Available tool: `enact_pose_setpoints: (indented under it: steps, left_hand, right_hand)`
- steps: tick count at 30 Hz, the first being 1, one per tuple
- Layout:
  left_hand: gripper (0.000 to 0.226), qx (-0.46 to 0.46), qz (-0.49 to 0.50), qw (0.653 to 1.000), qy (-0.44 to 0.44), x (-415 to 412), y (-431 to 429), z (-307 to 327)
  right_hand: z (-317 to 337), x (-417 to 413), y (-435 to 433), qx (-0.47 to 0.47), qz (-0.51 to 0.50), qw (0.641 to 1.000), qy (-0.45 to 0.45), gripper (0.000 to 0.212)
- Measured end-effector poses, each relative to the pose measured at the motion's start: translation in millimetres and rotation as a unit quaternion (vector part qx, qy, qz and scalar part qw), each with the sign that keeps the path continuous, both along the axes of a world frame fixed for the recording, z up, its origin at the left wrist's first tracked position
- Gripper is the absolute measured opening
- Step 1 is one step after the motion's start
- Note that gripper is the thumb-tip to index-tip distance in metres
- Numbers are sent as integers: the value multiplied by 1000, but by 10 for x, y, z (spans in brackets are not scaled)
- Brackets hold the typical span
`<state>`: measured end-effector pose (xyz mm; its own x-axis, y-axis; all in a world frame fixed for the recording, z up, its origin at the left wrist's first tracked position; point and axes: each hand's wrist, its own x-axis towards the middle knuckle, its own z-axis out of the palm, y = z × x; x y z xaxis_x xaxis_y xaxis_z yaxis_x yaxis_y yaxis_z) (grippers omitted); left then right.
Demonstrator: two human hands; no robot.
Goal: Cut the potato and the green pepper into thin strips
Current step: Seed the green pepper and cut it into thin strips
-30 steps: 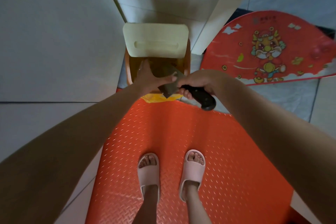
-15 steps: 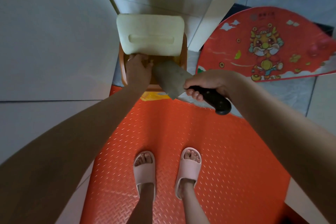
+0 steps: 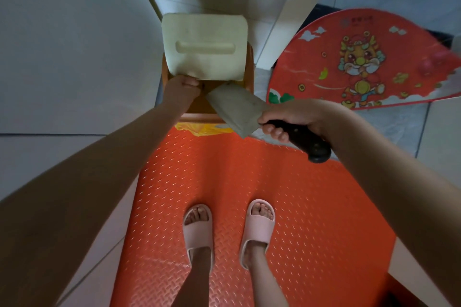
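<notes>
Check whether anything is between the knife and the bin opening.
Nothing visible is. The knife, gripped by the right hand, has its blade over the open bin. The cream lid is tipped up, with the left hand at its lower edge.

Home interior: you stand in house slippers (image 3: 198,234) on an orange non-slip mat (image 3: 311,207) over a tiled floor (image 3: 389,129), beside a festive dragon doormat (image 3: 361,62).
</notes>
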<state>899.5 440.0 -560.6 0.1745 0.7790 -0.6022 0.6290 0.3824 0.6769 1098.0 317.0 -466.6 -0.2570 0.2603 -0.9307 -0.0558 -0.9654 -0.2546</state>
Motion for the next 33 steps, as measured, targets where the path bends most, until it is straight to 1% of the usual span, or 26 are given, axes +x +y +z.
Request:
enact_pose_setpoints:
  steps: [2,3,4,5,6,8,9,11,12,14,15,16,17,18,20,21,22,23,25,27,28,30,31,32,33]
  left_hand:
    - [23,-10,9,1000,-14,-25,-52,62]
    - [23,-23,-1,1000,-20,-16,-90,96]
    - [25,-46,-14,998,-36,-29,-121,163]
    - [34,-76,-16,995,-64,-18,-157,201]
    - [40,-103,7,990,-92,-2,-189,246]
    - [32,-135,106,976,-131,-7,-277,409]
    - [27,-158,164,962,-151,-30,-340,496]
    - [19,-236,270,905,-228,-134,-478,785]
    - [17,-271,304,876,-257,-180,-514,884]
    - [15,-294,369,831,-295,-311,-606,1162]
    - [15,-288,401,812,-310,-397,-671,1372]
    - [15,-283,428,793,-328,-483,-760,1633]
    - [14,-287,442,782,-332,-476,-845,1709]
    - [14,-289,456,767,-346,-524,-946,1913]
    - [16,-274,472,754,-365,-611,-1180,2333]
    - [17,-260,457,770,-361,-638,-1292,2456]
    - [19,-221,458,781,-363,-790,-1473,2863]
    - [19,-205,436,805,-346,-819,-1604,3021]
    - [20,-170,414,832,-327,-911,-1841,3375]
    - [22,-138,427,829,-334,-1114,-2183,3844]
    - [23,-124,438,819,-350,-1196,-2311,4114]
    - [24,-93,444,810,-373,-1311,-2488,4513]
    - [24,-56,462,804,-370,-1513,-2699,4824]
    - [24,-38,457,808,-370,-1588,-2788,5010]
    - [24,-12,444,822,-355,-1678,-2892,5138]
  right_hand:
    - [36,15,-81,2,6,1000,-2,18]
    - [45,25,-132,9,12,1000,-5,17]
    - [87,14,-178,20,21,999,-13,16]
    - [124,4,-230,30,30,999,-28,14]
    - [172,-7,-280,42,39,997,-49,13]
    - [300,-54,-410,72,47,992,-93,11]
    - [381,-97,-504,88,36,989,-111,9]
    - [570,-224,-686,117,-4,983,-145,7]
    - [641,-279,-753,126,-36,979,-158,9]
    - [879,-430,-883,143,-99,970,-170,9]
    - [1051,-530,-935,157,-124,966,-165,8]
    - [1277,-614,-975,177,-126,963,-158,6]
    - [1303,-645,-1027,186,-140,961,-150,5]
    - [1464,-697,-1069,191,-139,960,-152,4]
    - [1793,-812,-1137,222,-122,957,-141,3]
    - [1911,-868,-1174,234,-132,955,-125,3]
    - [2292,-996,-1172,256,-107,955,-104,4]
    - [2452,-1054,-1191,269,-103,954,-86,5]
    - [2819,-1182,-1222,305,-80,947,-55,8]
    - [3322,-1386,-1317,339,-30,940,-26,11]
    - [3559,-1491,-1354,362,-10,932,-6,12]
    - [3932,-1653,-1375,389,19,921,4,15]
    - [4263,-1858,-1456,410,69,910,10,16]
    - [4404,-1947,-1475,431,92,897,21,16]
    - [4559,-2043,-1502,439,109,891,37,15]
